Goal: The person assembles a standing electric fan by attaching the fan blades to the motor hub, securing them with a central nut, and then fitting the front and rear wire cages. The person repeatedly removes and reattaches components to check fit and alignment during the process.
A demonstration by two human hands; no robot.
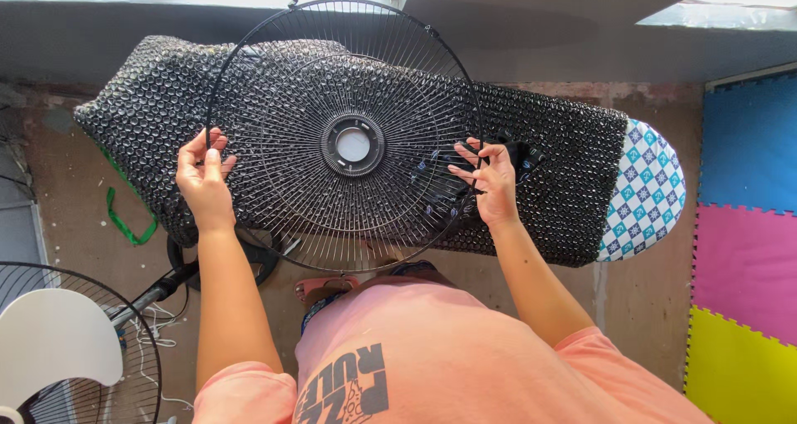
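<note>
A round black wire fan guard [349, 75] with a ring-shaped hub at its middle lies flat on an ironing board [647, 191] wrapped in dark bubble-textured sheet. My left hand [203, 179] grips the guard's left rim, thumb over the wires. My right hand [490, 183] holds the guard's right rim with fingers curled on the wires. Small dark clips sit along the wires near my right hand.
Another fan with a white blade and wire cage [58, 349] stands at the lower left, its stand and cable [154, 295] beside it. A green strap [124, 220] hangs under the board. Coloured foam floor mats [747, 225] cover the floor at the right.
</note>
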